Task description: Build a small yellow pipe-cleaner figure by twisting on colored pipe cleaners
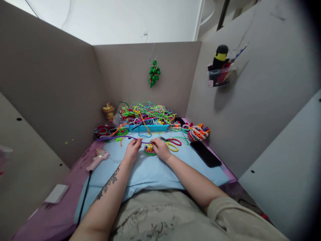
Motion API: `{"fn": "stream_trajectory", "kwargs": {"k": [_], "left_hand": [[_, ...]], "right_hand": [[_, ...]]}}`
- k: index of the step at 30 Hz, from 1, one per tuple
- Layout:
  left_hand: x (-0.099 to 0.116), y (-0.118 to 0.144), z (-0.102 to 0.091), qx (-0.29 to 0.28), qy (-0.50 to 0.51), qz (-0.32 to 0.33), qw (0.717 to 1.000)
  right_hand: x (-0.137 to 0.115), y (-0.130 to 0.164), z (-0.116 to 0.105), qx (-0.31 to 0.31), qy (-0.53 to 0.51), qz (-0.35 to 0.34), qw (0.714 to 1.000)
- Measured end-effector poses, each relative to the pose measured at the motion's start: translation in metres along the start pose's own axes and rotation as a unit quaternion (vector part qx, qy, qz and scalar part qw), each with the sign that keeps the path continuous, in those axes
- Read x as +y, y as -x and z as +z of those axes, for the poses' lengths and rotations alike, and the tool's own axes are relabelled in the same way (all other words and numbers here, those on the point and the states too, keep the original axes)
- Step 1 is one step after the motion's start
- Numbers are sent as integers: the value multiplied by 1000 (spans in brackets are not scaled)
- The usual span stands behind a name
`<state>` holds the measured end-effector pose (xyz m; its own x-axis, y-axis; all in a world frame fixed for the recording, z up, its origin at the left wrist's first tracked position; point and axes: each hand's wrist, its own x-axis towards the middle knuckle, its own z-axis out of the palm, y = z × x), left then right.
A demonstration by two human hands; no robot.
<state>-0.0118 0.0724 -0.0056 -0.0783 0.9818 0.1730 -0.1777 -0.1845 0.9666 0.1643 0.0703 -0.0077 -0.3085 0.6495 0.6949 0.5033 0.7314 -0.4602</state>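
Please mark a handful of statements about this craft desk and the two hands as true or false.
1. Both hands pinch one purple pipe cleaner. True: the left hand and the right hand hold it above a small round woven piece.
2. The scissors lie left of the left hand. False: they lie to the right of the right hand.
3. A black phone lies on the blue mat. True, at its right edge.
4. The glue gun is in the right hand. False: it lies untouched, left of the left hand.
5. The blue tray is heaped with pipe cleaners. True.
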Motion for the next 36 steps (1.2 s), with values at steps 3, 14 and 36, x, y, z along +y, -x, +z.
{"fn": "stream_trajectory", "kwargs": {"k": [3, 14, 36], "left_hand": [[3, 2, 2, -24, -56, 26, 998], [12, 12, 8, -62, -107, 67, 990], [2, 15, 7, -163, -304, 180, 921]], "right_hand": [[-2, -1, 1, 6, 14, -8, 1000], [-6, 2, 11, 23, 26, -91, 995], [-7, 0, 0, 31, -54, -37, 997]]}}
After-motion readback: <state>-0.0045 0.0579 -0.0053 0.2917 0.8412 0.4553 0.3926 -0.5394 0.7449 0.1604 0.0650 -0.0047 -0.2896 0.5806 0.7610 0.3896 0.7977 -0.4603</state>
